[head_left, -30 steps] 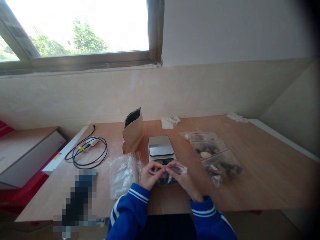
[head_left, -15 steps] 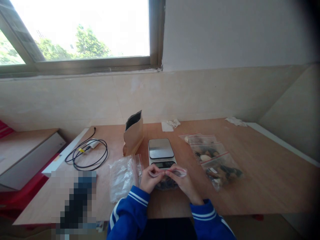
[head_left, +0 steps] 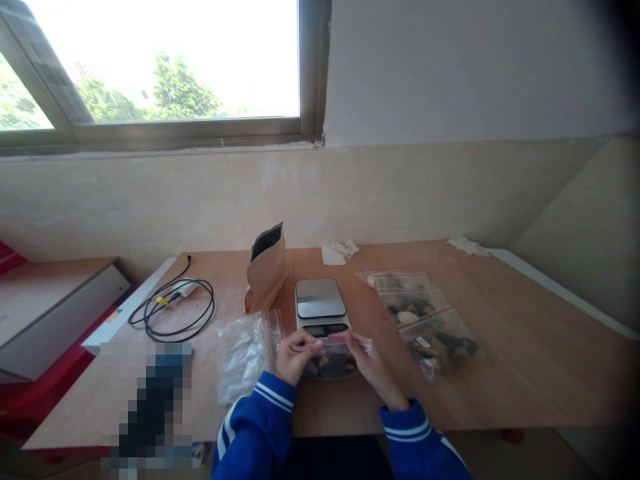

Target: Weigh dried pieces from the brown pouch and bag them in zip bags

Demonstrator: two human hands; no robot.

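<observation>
A clear plastic zip bag with a red strip along its mouth is held between the two hands, directly in front of a flat silver-and-white electronic scale. Dark pieces show inside it; whether its base touches the worktop cannot be told.

The left hand has thumb and forefinger clamped on the left end of the bag's mouth. The right hand pinches the red strip toward the right end — its fingers, too, are together on the plastic.

Left of the hands lies a stack of flat clear plastic bags with reddish strips, near the left sleeve. Behind it stands an open brown paper pouch with a dark inside. To the right, three filled clear zip bags with red strips lie overlapping — the nearest holds dark and brownish pieces. Farther left, a thin black cable lies coiled.
</observation>
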